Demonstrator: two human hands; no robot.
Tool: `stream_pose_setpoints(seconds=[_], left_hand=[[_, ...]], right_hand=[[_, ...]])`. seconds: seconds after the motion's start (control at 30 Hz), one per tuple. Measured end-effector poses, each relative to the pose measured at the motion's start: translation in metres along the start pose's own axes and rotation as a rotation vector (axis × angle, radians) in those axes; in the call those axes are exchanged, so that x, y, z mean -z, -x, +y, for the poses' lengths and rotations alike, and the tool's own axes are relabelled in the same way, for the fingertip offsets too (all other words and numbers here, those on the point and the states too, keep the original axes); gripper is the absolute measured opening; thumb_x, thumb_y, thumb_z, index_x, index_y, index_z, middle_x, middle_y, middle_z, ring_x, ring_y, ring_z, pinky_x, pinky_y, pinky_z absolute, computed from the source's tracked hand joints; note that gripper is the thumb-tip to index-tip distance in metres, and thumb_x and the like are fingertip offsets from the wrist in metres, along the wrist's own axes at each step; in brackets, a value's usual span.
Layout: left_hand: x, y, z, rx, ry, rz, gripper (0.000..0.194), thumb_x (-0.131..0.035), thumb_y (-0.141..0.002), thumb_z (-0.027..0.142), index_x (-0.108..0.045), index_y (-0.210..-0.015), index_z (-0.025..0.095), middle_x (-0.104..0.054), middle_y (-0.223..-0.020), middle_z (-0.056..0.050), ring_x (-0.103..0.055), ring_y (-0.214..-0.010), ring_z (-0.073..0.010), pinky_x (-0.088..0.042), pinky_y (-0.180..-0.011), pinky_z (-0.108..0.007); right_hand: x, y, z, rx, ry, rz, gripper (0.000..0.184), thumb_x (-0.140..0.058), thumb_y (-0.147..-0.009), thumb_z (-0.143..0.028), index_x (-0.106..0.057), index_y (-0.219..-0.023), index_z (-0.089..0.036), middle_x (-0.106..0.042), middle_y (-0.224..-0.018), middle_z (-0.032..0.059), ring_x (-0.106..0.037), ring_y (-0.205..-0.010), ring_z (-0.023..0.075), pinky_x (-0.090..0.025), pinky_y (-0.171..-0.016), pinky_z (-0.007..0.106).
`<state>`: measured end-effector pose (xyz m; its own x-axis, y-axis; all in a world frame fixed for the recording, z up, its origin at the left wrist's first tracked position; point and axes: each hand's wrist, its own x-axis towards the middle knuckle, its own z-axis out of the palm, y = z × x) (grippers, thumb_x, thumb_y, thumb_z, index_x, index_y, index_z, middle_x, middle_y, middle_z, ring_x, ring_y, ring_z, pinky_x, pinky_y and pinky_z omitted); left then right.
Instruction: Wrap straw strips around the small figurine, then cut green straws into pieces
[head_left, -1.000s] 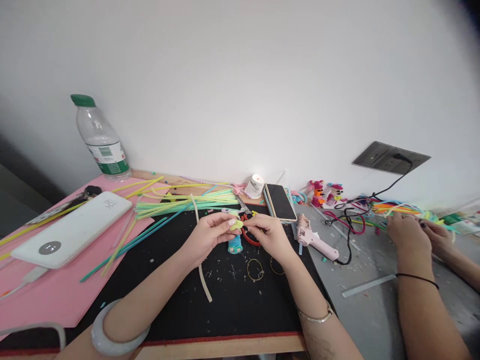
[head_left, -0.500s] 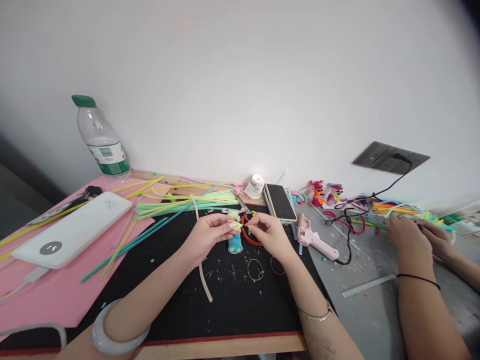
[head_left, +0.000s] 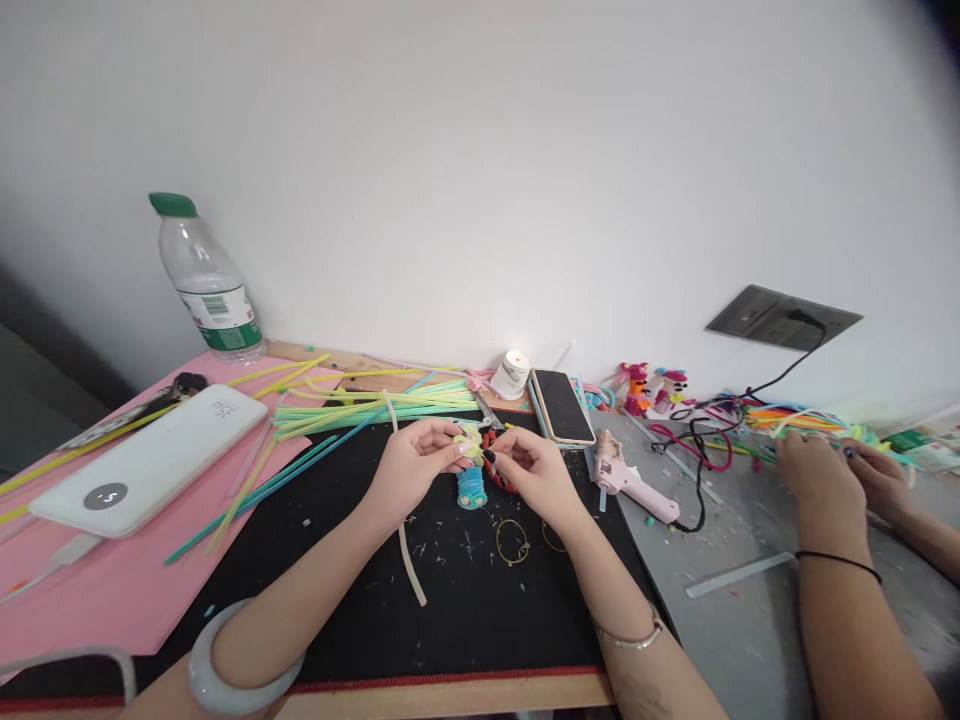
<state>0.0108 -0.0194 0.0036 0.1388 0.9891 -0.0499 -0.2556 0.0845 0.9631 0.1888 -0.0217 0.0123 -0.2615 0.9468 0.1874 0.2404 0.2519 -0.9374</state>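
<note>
Head view: behind the counter's (head_left: pixel 450 694) front edge, left hand (head_left: pixel 411 470) is pinching a yellow piece (head_left: pixel 472 447), ideally steadily, right hand (head_left: pixel 536 470) pinching a black bit (head_left: pixel 490 456).

1. On the white power bank (head_left: pixel 150 460) to my left, I am seeing "35" near one corner of the casing, followed by what is looking like a "W"; the marking is facing upside down to me.
2. On its round dark panel (head_left: pixel 106 496), I am making out lit digits, perhaps a 5 and a 1, but I am not reading them with certainty.
3. On the bottle (head_left: pixel 201 265), I am finding a white and green label (head_left: pixel 219 312) carrying a barcode-like block of lines; its lettering is staying too small for me.
4. On the white cup (head_left: pixel 513 374), I am noticing faint print that is proving illegible.
</note>
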Motion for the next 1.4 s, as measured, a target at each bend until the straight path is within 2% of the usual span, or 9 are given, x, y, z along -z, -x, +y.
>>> stream_pose_setpoints(seconds=[0.1,0.2,0.37,0.57,0.83,0.97,1.23,1.33,1.4], left_hand=[[-0.0008,0.0010,0.0017,0.019,0.009,0.000,0.027,-0.077,-0.062,0.030,-0.060,-0.077,0.013,-0.069,-0.066,-0.002,-0.066,-0.060,-0.0137,-0.054,-0.061,-0.025],[-0.0017,0.0006,0.0020,0.032,0.022,-0.005,0.028,-0.078,-0.061,0.030,-0.060,-0.074,0.013,-0.069,-0.068,-0.002,-0.066,-0.060,-0.0137,-0.054,-0.062,-0.025],[-0.0022,0.0000,-0.0009,0.057,0.034,-0.040,0.028,-0.079,-0.058,0.031,-0.060,-0.068,0.013,-0.070,-0.071,-0.003,-0.067,-0.060,-0.0143,-0.055,-0.063,-0.027],[-0.0021,0.0020,-0.0034,0.074,0.063,-0.106,0.025,-0.080,-0.057,0.029,-0.065,-0.071,0.014,-0.071,-0.075,-0.003,-0.068,-0.067,-0.0167,-0.055,-0.070,-0.032],[-0.0025,0.0033,-0.0035,0.069,0.081,-0.177,0.027,-0.079,-0.060,0.029,-0.071,-0.082,0.015,-0.073,-0.087,-0.007,-0.067,-0.082,-0.0206,-0.052,-0.081,-0.035],[-0.0016,0.0038,-0.0036,0.087,0.082,-0.148,0.028,-0.075,-0.066,0.032,-0.072,-0.088,0.016,-0.072,-0.092,-0.007,-0.067,-0.084,-0.0195,-0.052,-0.083,-0.034],[0.0000,0.0035,-0.0031,0.109,0.078,-0.127,0.033,-0.071,-0.070,0.032,-0.069,-0.099,0.016,-0.071,-0.100,-0.008,-0.066,-0.091,-0.0196,-0.052,-0.087,-0.033],[0.0000,0.0029,-0.0041,0.099,0.084,-0.125,0.033,-0.072,-0.070,0.033,-0.070,-0.098,0.016,-0.071,-0.100,-0.009,-0.066,-0.092,-0.0206,-0.052,-0.087,-0.034],[-0.0003,0.0027,-0.0048,0.091,0.080,-0.124,0.031,-0.072,-0.069,0.033,-0.071,-0.095,0.016,-0.071,-0.100,-0.009,-0.066,-0.091,-0.0212,-0.052,-0.086,-0.034]], right_hand=[[-0.0013,-0.0015,-0.0007,-0.057,-0.249,0.003,0.015,-0.069,-0.070,-0.024,-0.059,-0.078,-0.017,-0.060,-0.069,-0.0011,-0.053,-0.054,0.0091,-0.044,-0.052,0.023],[-0.0004,-0.0021,-0.0008,-0.064,-0.337,-0.016,0.016,-0.073,-0.066,-0.022,-0.065,-0.078,-0.017,-0.064,-0.069,0.0003,-0.057,-0.057,0.0100,-0.047,-0.056,0.024],[0.0006,-0.0017,0.0016,-0.074,-0.314,-0.027,0.011,-0.071,-0.068,-0.023,-0.070,-0.076,-0.016,-0.061,-0.058,-0.0005,-0.053,-0.049,0.0089,-0.042,-0.047,0.021],[-0.0034,-0.0004,0.0000,-0.072,-0.301,-0.034,0.012,-0.073,-0.067,-0.026,-0.069,-0.071,-0.016,-0.058,-0.060,-0.0009,-0.042,-0.044,0.0056,-0.033,-0.038,0.018],[-0.0022,-0.0017,0.0027,-0.103,-0.420,-0.020,0.014,-0.068,-0.074,-0.030,-0.066,-0.074,-0.016,-0.060,-0.057,-0.0009,-0.053,-0.046,0.0095,-0.046,-0.047,0.023],[-0.0011,-0.0016,0.0052,-0.108,-0.481,-0.043,0.013,-0.071,-0.072,-0.026,-0.067,-0.079,-0.016,-0.065,-0.061,0.0006,-0.060,-0.050,0.0118,-0.051,-0.052,0.025],[0.0008,-0.0007,0.0033,-0.163,-0.505,-0.047,0.015,-0.072,-0.072,-0.027,-0.068,-0.083,-0.017,-0.068,-0.065,0.0023,-0.064,-0.056,0.0125,-0.054,-0.057,0.025],[-0.0001,-0.0012,0.0024,-0.147,-0.482,-0.040,0.015,-0.072,-0.071,-0.027,-0.069,-0.080,-0.016,-0.066,-0.065,0.0017,-0.063,-0.056,0.0125,-0.055,-0.057,0.026],[-0.0012,-0.0018,0.0016,-0.113,-0.459,-0.038,0.014,-0.073,-0.069,-0.026,-0.070,-0.078,-0.016,-0.064,-0.073,0.0012,-0.062,-0.055,0.0115,-0.055,-0.055,0.025]])
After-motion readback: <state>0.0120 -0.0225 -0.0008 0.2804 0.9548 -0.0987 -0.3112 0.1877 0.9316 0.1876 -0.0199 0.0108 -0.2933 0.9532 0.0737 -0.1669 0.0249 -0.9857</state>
